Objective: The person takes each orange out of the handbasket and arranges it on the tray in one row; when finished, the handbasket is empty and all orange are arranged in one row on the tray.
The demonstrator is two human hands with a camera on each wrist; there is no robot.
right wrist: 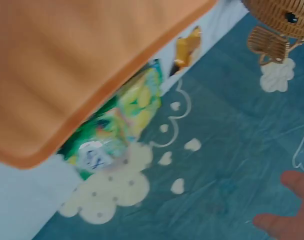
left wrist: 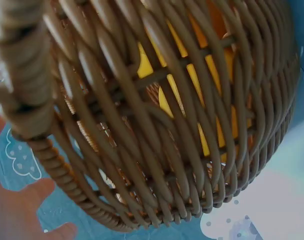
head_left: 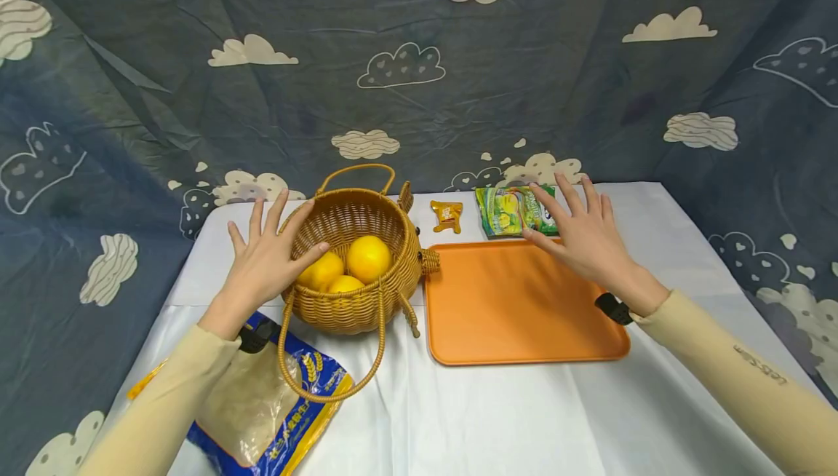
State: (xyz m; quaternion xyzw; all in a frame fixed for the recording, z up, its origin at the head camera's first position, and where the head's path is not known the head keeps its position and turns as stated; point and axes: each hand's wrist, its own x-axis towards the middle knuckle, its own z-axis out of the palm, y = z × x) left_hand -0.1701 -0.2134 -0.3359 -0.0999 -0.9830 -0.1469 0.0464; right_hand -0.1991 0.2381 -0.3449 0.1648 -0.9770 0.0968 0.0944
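Note:
In the head view my left hand (head_left: 265, 261) has its fingers spread at the left rim of a wicker basket (head_left: 347, 312), which holds several yellow fruits (head_left: 369, 258); contact cannot be told. The left wrist view shows the basket's woven side (left wrist: 167, 120) close up, with my left fingers (left wrist: 37, 197) at the lower left. My right hand (head_left: 585, 243), fingers spread, hovers over the upper right of an orange tray (head_left: 517, 308), near a green packet (head_left: 507, 212). The right wrist view shows the tray (right wrist: 92, 60), the packet (right wrist: 137, 105) and my right fingers (right wrist: 277, 225).
A small orange-wrapped piece (head_left: 447, 216) lies between basket and green packet. A blue and yellow bag with a see-through front (head_left: 245, 403) lies at the front left, partly under my left forearm and the basket's handle (head_left: 281, 352). Cloud-printed cloth (head_left: 497, 83) hangs behind the white table (head_left: 484, 418).

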